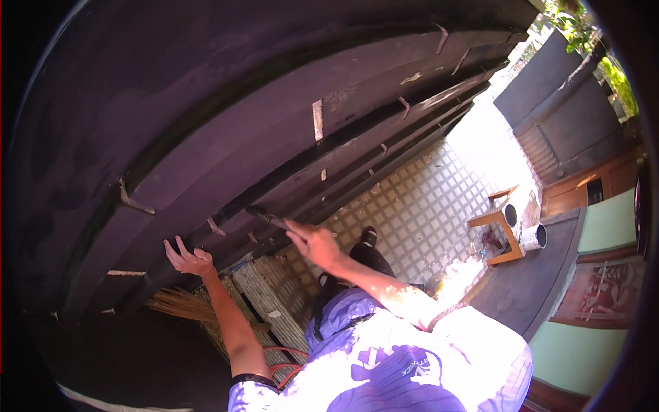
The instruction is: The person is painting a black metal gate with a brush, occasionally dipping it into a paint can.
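My right hand [315,245] is closed around the handle of a paintbrush [267,216], whose dark bristle end points at the black wall [221,159] near a ledge. Whether the bristles touch the surface cannot be told. Lower left, my left hand [189,260] is raised at the same wall with spread fingers and nothing held in it; fingertip contact is unclear. The wall has long stepped ledges, coloured dark grey to black, with pale unpainted strips such as the one [317,120] above the brush and an angled one [135,201] above my left hand.
A brown stool [502,226] lies at the right with two paint cans [533,237] by it. Below my left hand are a stick broom [180,304] and stacked ridged panels [273,304], near a red hose [283,366]. Checkered tiles [401,206] cover the floor around my feet.
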The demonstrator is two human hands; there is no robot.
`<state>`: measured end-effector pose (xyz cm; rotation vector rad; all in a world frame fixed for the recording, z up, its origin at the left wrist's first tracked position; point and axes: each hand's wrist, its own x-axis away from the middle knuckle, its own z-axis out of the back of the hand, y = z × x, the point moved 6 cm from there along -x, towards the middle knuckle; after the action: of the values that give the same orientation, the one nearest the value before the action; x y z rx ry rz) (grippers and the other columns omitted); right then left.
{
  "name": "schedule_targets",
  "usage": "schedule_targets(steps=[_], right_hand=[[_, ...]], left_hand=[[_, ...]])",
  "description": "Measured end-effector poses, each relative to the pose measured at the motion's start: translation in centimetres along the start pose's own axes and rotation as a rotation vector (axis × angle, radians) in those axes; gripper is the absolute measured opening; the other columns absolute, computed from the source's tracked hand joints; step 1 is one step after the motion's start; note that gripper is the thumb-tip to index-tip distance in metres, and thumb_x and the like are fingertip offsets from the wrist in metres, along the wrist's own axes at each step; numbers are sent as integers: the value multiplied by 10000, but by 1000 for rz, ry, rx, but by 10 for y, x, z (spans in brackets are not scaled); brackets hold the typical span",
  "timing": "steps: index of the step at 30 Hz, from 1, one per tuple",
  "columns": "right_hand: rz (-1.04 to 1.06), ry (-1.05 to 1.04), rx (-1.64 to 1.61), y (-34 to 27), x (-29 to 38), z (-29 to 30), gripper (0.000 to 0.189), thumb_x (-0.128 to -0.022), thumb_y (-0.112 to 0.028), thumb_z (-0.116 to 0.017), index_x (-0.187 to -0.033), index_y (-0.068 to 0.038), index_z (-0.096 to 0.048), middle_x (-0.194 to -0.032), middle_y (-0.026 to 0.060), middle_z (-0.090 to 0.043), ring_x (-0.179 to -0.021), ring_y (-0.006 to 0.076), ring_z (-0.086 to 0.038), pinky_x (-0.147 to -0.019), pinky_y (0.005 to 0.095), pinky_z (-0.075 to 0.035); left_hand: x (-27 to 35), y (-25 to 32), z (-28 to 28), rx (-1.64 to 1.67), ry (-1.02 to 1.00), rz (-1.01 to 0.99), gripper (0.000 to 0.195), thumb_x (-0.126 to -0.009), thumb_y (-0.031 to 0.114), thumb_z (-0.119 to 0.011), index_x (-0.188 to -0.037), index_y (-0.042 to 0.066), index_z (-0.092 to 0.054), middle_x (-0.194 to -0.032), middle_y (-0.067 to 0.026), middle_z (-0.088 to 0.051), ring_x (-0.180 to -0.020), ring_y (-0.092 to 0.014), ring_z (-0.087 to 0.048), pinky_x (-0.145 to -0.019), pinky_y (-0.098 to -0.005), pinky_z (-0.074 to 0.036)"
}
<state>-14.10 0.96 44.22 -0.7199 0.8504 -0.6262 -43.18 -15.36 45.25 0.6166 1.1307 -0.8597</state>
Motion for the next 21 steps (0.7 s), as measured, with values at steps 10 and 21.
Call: schedule_targets(steps=[10,21], right_hand=[[-298,327,484,178,-60,260,272,-980,-206,-583,-1215,-106,-678,-812,228,-678,-679,333,-703,-599,404,-532],[-71,-133,-44,58,-22,125,377,-918,-154,-666,-1286,-84,-615,-862,212,-687,-684,359,-679,-610,419,-541]], left_hand=[[-3,2,6,-3,-68,11,541,-1050,417,-256,-1342,53,-530,-1414,-248,-472,-1230,-442,-497,-999,-550,-391],[-19,31,26,-37,-444,-3,581,-1025,406,-406,-1432,-9,-420,-1536,-270,-271,-1342,-448,-355,-1083,-537,-298]])
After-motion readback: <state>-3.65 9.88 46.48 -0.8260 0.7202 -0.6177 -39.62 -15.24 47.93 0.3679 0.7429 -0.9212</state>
